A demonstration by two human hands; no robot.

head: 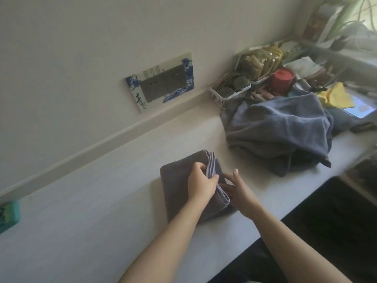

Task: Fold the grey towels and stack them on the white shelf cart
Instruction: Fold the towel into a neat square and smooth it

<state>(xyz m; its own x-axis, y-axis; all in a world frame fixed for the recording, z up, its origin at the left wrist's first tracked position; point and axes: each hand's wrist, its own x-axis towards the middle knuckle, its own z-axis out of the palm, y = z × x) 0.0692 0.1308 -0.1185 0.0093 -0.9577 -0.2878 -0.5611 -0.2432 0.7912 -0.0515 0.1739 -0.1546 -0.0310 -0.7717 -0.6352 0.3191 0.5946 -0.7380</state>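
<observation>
Head view, the only 1.

Folded grey towel (pixel 179 180) lies on the pale countertop (pixel 102 201), near its front edge. Several layers show along the towel's right side. Left hand (pixel 201 181) sits on top, fingers curled and pinching the layered edge. Right hand (pixel 237 189) just beside it at the same edge, fingers fairly straight and slightly spread, fingertips touching the fold; it does not look to be gripping anything.

Progress, as a judgement: this towel looks close to its final fold, perhaps being squared up. A loose heap of grey-blue towels (pixel 279 131) sits farther back on the right, well apart from the folded one, not yet folded. So most of the folding looks left, and all stacking as far as can be seen.

Hidden or unclear:
- No white shelf cart in view; cannot tell whether any towels are already on it.
- Number of towels in the heap cannot be counted.
- Clutter behind the heap is blurred: a white basket (pixel 226 92), a red lidded container (pixel 282 78), a yellow cloth (pixel 336 96).
- Green object (pixel 9 216) cut off at left edge.
</observation>
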